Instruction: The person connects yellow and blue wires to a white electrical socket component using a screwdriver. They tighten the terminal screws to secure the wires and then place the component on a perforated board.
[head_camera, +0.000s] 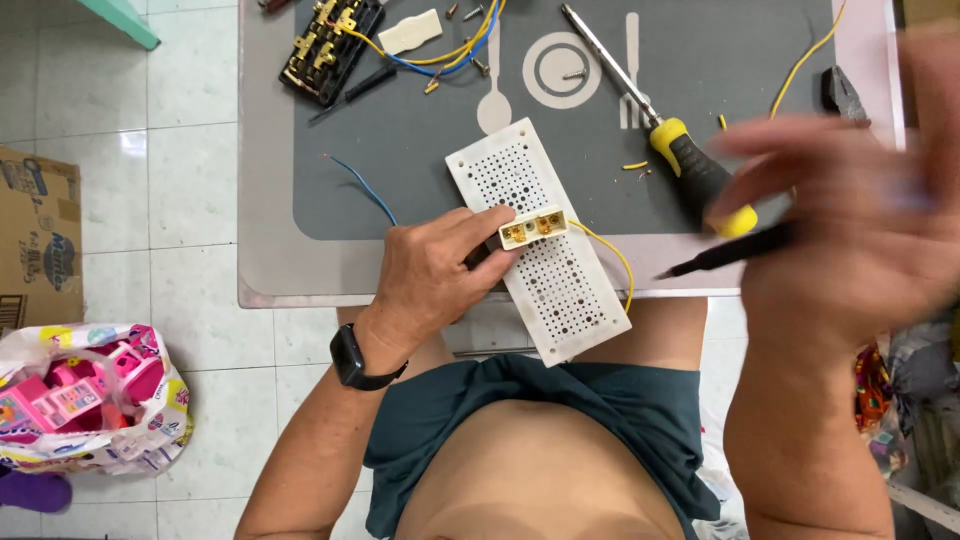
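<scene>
I see a pale tiled floor (150, 180) catching soft light, a grey-topped table (270, 200), a cardboard box (40, 240) at left, and a plastic bag (90, 400) of pink toys below it.

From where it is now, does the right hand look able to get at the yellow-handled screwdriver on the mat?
Probably yes. The right hand hovers just beside the screwdriver, almost over its handle, with nothing lying between them. It already holds a thin black tool, though, so its grip is not free.
</scene>
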